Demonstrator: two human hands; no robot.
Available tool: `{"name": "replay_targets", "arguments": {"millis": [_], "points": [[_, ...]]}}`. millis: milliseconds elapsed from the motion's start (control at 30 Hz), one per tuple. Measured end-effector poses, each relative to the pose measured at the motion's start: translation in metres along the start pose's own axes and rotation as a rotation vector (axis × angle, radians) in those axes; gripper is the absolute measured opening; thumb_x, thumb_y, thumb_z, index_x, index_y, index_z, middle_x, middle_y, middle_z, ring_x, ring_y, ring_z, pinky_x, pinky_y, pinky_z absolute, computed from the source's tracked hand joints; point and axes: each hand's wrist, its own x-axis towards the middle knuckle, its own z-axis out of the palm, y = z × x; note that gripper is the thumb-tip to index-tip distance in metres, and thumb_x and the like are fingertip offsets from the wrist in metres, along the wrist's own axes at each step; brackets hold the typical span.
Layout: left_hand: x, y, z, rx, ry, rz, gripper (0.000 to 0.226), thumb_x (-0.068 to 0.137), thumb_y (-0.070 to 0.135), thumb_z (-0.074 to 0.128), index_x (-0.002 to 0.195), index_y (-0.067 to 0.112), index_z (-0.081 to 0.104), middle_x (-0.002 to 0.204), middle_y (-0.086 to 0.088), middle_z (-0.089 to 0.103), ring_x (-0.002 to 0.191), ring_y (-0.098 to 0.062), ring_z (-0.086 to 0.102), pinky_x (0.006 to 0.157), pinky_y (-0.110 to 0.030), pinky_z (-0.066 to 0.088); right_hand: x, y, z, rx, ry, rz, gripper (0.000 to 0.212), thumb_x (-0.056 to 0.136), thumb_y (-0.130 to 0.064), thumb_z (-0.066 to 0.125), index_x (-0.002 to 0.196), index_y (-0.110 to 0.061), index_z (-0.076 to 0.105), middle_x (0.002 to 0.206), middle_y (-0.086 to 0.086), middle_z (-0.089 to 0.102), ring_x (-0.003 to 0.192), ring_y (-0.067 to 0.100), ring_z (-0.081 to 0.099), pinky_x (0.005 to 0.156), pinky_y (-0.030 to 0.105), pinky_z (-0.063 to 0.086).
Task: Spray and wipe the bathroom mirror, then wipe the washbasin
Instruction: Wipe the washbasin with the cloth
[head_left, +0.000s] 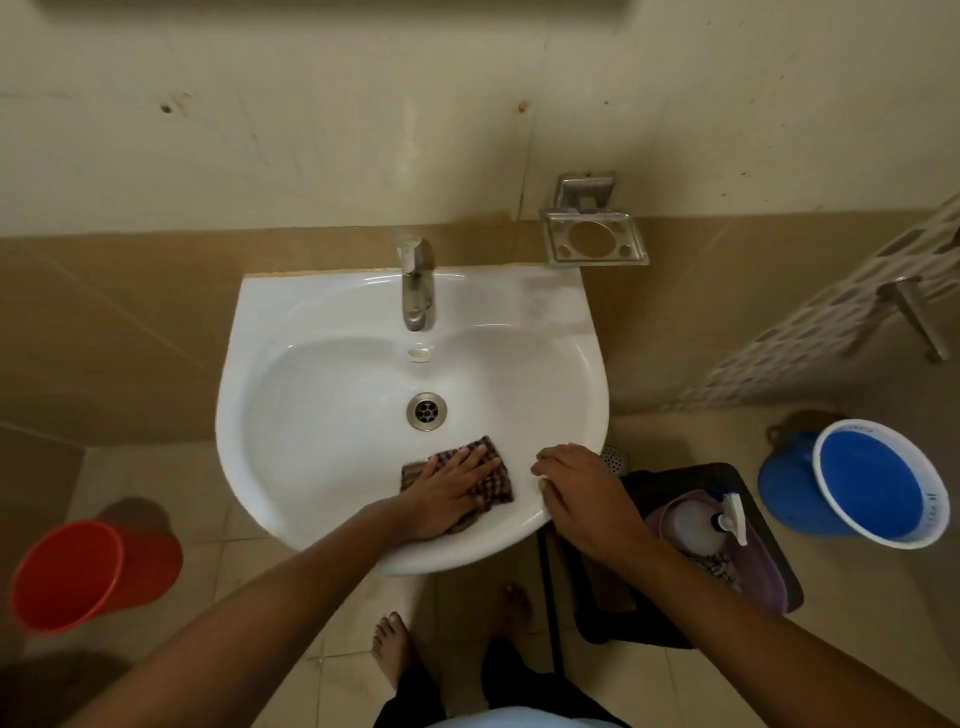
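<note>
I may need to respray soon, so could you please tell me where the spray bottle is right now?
The spray bottle lies in a purple tub on the floor, lower right in the head view, just right of the washbasin.

Nothing can be read: the small mark on the washbasin (418, 353) below the tap is too blurred.

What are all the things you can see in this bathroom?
washbasin: one, white, on wall, centre
tap: one, silver, back of basin
drain: one, metal, basin bottom
cloth: one, checked brown, front of basin
soap holder: one, metal, wall right of tap
red bucket: one, floor left
blue bucket: one, floor right
spray bottle: one, white, in purple tub
left hand: flat on cloth
right hand: on basin rim
feet: two, bare, floor
</note>
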Motion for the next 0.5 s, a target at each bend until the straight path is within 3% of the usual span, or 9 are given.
{"name": "replay_targets", "arguments": {"millis": [133, 267, 400, 500], "points": [[-0.052, -0.058, -0.022, 0.187, -0.087, -0.048, 0.059, 0.105, 0.038, 0.031, 0.157, 0.033, 0.003, 0.165, 0.003, -0.008, 0.152, -0.021, -0.009, 0.119, -0.047, -0.009, 0.002, -0.014, 0.000, -0.041, 0.049, 0.049, 0.019, 0.087, -0.011, 0.056, 0.098, -0.009, 0.072, 0.103, 0.006, 0.071, 0.093, 0.022, 0.064, 0.095, 0.028, 0.042], [-0.082, -0.107, -0.052, 0.438, -0.050, -0.247, 0.063, 0.103, 0.049, 0.025, 0.157, 0.031, -0.002, 0.165, 0.001, -0.009, 0.152, -0.022, -0.008, 0.121, -0.051, -0.007, 0.008, -0.025, 0.002, -0.095, 0.039, 0.065, 0.014, 0.085, -0.006, 0.063, 0.095, -0.012, 0.072, 0.096, 0.000, 0.071, 0.086, 0.018, 0.066, 0.091, 0.037, 0.049], [-0.082, -0.132, -0.065, 0.657, 0.182, -0.515, 0.072, 0.099, 0.053, 0.022, 0.158, 0.021, -0.003, 0.166, -0.002, -0.010, 0.152, -0.022, -0.010, 0.118, -0.049, -0.014, 0.013, -0.030, 0.009, -0.126, 0.016, 0.115, 0.015, 0.086, -0.010, 0.062, 0.098, -0.015, 0.071, 0.099, -0.004, 0.070, 0.090, 0.016, 0.065, 0.095, 0.037, 0.045], [-0.061, -0.129, -0.055, 0.536, 0.396, -0.670, 0.080, 0.096, 0.050, 0.027, 0.156, 0.012, -0.008, 0.165, -0.004, -0.016, 0.151, -0.023, -0.015, 0.111, -0.049, -0.026, 0.015, -0.033, 0.010, -0.125, 0.031, 0.150, 0.015, 0.085, -0.009, 0.065, 0.098, -0.014, 0.071, 0.099, -0.002, 0.071, 0.090, 0.020, 0.065, 0.094, 0.038, 0.046]]}}
